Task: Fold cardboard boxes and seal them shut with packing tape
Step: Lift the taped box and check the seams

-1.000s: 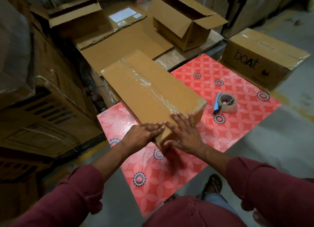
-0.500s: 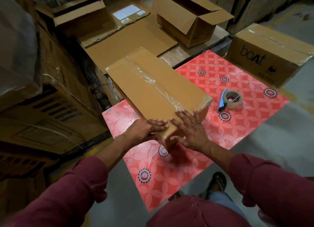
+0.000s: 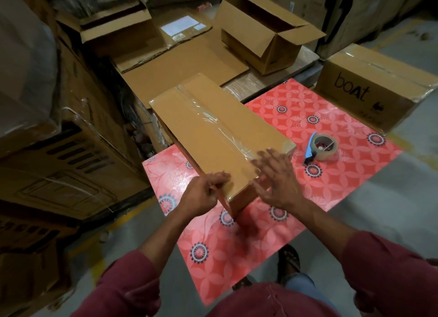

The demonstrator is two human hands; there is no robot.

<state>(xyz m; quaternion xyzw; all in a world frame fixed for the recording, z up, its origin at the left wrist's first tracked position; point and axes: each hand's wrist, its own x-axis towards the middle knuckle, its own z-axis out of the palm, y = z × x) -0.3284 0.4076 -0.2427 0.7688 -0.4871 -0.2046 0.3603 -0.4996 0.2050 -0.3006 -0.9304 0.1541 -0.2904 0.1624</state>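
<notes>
**Two hands working the near end of a taped box**

Head view: One closed cardboard box [image 3: 213,136] is lying on the red patterned mat [image 3: 331,174], its far end overhanging the mat's edge. Clear packing tape [image 3: 211,122] is running lengthwise along its top seam. The left hand [image 3: 201,193] is sitting at the box's near left corner, fingers curled against the edge; whether they are pinching anything cannot be told. The right hand [image 3: 277,177] is lying across the near end of the top, fingers spread and blurred. The tape dispenser [image 3: 320,147] is resting on the mat to the right, apart from the box. An open box [image 3: 267,39] is standing further back, and a printed box [image 3: 374,89] is sitting at the mat's far right.
</notes>
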